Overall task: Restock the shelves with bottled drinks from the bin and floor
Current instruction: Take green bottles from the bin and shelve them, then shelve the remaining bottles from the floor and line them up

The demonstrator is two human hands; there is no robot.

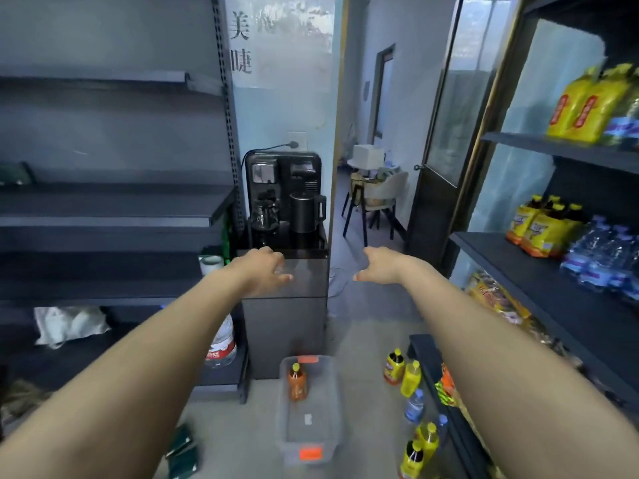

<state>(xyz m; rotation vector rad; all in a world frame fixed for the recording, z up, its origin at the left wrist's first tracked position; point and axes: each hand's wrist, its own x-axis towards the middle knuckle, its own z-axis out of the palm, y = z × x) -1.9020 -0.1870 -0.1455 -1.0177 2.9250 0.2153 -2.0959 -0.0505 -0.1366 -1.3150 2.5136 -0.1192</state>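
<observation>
A clear plastic bin [313,440] with orange latches stands on the floor below my arms. One orange drink bottle [297,382] with a yellow cap stands in its far end. Several yellow-capped and blue-capped bottles [410,376] stand on the floor along the foot of the right shelf unit. The right shelves [539,271] hold yellow-labelled drink packs [539,233] and water bottle packs [601,261]. My left hand [266,271] and my right hand [378,267] are stretched forward, both empty with relaxed fingers, well above the bin.
A black drinks machine [285,198] sits on a grey cabinet [285,326] straight ahead. Dark shelves [110,209] fill the left side, with a white bag [67,324] and a large water jug [223,347] at the bottom. A doorway beyond shows a chair [378,202].
</observation>
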